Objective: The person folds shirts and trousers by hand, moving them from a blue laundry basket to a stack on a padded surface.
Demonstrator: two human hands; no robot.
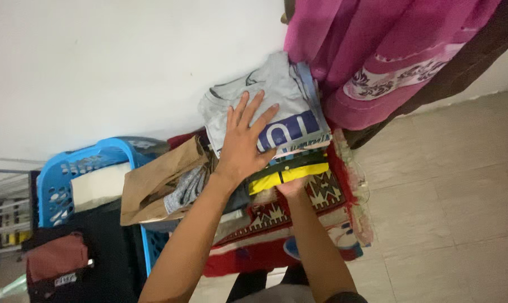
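Five spread fingers of the left hand (pixel 244 140) lie flat on a folded grey shirt (pixel 265 101), palm down, gripping nothing; the press seems meant to keep the top of the pile from sliding. That shirt is the uppermost layer of a stack of folded clothes (pixel 290 160), up against the white wall (pixel 97 62), with a blue printed panel showing just past the fingertips.

Under the stack's near edge goes the right hand (pixel 292 185). Its fingers are tucked beneath a yellow layer (pixel 287 175) and out of sight, so whether they are curled or straight cannot be told; the placement suggests support from below while the other palm steadies from above.

Below the pile lies a red patterned rug (pixel 321 193), its fringe hanging toward the tiled floor (pixel 445 213). What the rug covers is hidden. Beside the stack, on the left-hand side, sits a brown cloth or paper piece (pixel 153 185), partly over a blue basket (pixel 69 174) whose contents are mostly covered. A dark bag with a reddish flap (pixel 57 261) fills the lower left corner, its shape unclear. Pink fabric (pixel 377 50) hangs at the upper right, cut off by the frame. Both forearms run out of the bottom edge.
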